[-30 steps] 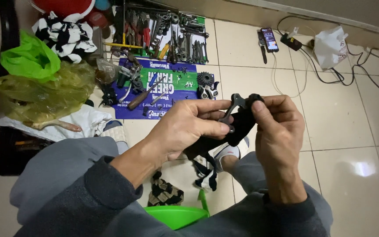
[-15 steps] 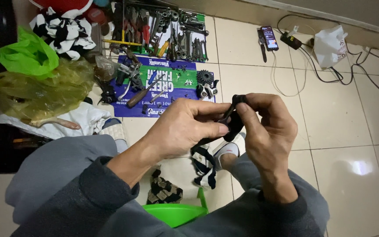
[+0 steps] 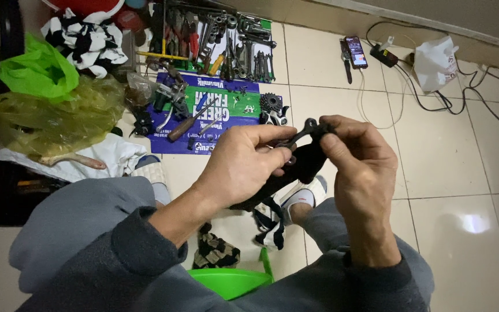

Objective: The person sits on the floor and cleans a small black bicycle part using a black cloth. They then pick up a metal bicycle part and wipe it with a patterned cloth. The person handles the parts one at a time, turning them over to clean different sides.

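Note:
My left hand and my right hand meet in front of me over a tiled floor. Between them is a small black metal part wrapped in a dark cloth. The left fingers grip the part and cloth from the left. The right thumb and fingers pinch the part's upper end. Much of the part is hidden by the cloth and my fingers. A black-and-white rag hangs below the hands.
A blue and green mat carries a screwdriver and a sprocket cluster. Wrenches and pliers lie beyond. Green and yellow plastic bags sit left. A phone, cables and a white bag lie far right. A green basin rim is near.
Both hands have shifted a little lower and leftward with the part. The right fingers have regripped the part's top end; the cloth has bunched closer under it.

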